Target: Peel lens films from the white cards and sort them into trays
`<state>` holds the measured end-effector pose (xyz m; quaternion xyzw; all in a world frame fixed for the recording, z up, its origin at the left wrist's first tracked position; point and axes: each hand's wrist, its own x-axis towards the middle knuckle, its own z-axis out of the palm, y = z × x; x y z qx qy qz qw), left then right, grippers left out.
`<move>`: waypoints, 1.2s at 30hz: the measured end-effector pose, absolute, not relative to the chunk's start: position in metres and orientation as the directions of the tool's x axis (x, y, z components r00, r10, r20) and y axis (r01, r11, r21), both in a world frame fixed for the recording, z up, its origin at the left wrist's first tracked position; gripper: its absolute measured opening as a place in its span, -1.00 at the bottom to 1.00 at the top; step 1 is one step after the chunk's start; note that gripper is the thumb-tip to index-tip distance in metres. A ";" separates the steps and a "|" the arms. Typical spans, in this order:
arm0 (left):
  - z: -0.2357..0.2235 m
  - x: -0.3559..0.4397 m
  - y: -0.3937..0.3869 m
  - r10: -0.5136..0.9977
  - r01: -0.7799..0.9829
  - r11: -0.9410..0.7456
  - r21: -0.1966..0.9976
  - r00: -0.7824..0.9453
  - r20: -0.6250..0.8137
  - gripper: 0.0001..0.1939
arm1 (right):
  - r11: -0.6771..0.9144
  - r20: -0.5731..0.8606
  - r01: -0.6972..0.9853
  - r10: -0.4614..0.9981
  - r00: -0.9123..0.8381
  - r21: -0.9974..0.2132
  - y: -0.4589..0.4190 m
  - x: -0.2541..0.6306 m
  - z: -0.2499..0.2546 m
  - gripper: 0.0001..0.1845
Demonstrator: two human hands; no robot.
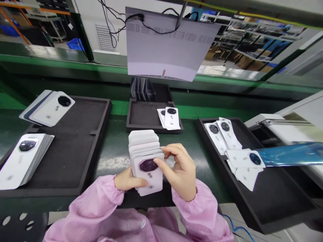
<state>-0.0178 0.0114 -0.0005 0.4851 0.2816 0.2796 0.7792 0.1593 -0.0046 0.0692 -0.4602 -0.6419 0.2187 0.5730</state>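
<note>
A fanned stack of white phone back covers (pixel 147 158), each with a dark round camera ring, stands upright in front of me over the green bench. My left hand (pixel 127 181) grips the stack from below and behind, thumb across the front cover. My right hand (pixel 179 169) is closed on the right edge of the stack, with the forefinger resting on the front cover near the camera ring. Both arms wear pink sleeves.
Black foam trays surround me: a left tray (pixel 83 134) with two piles of covers (pixel 24 159), a far tray (pixel 146 116) with a few covers (pixel 170 117), and a right tray (pixel 272 191) with scattered covers (pixel 224 134). A blue film strip (pixel 290 154) lies right. A white panel (pixel 169 43) hangs overhead.
</note>
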 end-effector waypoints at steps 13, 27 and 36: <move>0.005 -0.014 0.010 0.726 -0.134 0.414 0.900 0.645 -0.238 -0.53 | 0.109 0.108 0.230 0.994 -0.020 -0.967 0.006 0.172 0.079 -0.66; 0.011 -0.014 0.010 0.732 -0.297 0.420 0.858 0.670 -0.126 -0.52 | 0.104 0.099 -0.071 0.992 0.080 -0.992 0.006 0.200 0.066 -0.70; 0.021 -0.013 0.012 0.675 -0.400 0.597 0.696 0.719 -0.166 -0.58 | -0.168 -0.118 0.260 0.973 0.197 -0.951 0.034 0.278 -0.008 -0.56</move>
